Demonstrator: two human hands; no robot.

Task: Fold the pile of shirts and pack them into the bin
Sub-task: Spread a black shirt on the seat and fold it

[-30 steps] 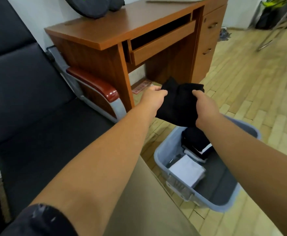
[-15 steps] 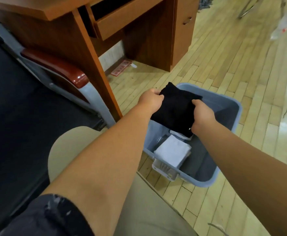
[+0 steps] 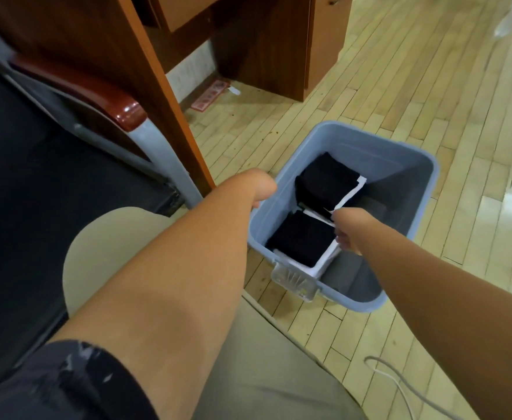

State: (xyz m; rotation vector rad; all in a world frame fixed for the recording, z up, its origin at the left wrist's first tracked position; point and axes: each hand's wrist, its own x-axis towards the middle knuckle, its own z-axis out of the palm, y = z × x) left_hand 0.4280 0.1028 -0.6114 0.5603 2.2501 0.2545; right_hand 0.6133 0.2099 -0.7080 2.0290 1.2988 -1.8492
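black shirt: the folded black shirt (image 3: pixel 301 239) you had pinched in both hands over the bin a second ago is now down inside it; it lies flat on the white folded shirt (image 3: pixel 317 268) at the near end, and that white one was bare a moment back
far stack: another dark folded shirt (image 3: pixel 327 183) sits at the far end with a white edge poking out under it; looks the same as before, just beside the near stack
bin: the blue-grey bin (image 3: pixel 370 140) is on the wood floor (image 3: pixel 430 86) right by your knee; the right half of its bottom looks bare, so there's room for more
right hand: your right hand (image 3: pixel 347 230) is low in the bin at the right edge of the near stack, about where the two stacks meet; it's blurry and the fingers point away from the camera, so I can't tell if it's pinching the white edge or already let go
left hand: your left hand (image 3: pixel 262 189) has come off the shirt and is out at the bin's left rim; fingers are hidden behind the hand, can't tell if it grips the rim or just hangs there
what it means: I'd call this shirt packed; the drop looks tidy, fold intact, no sleeve hanging over the side
next: probably pull both hands out and go for the next shirt; the pile itself isn't in view, so no idea how many are left
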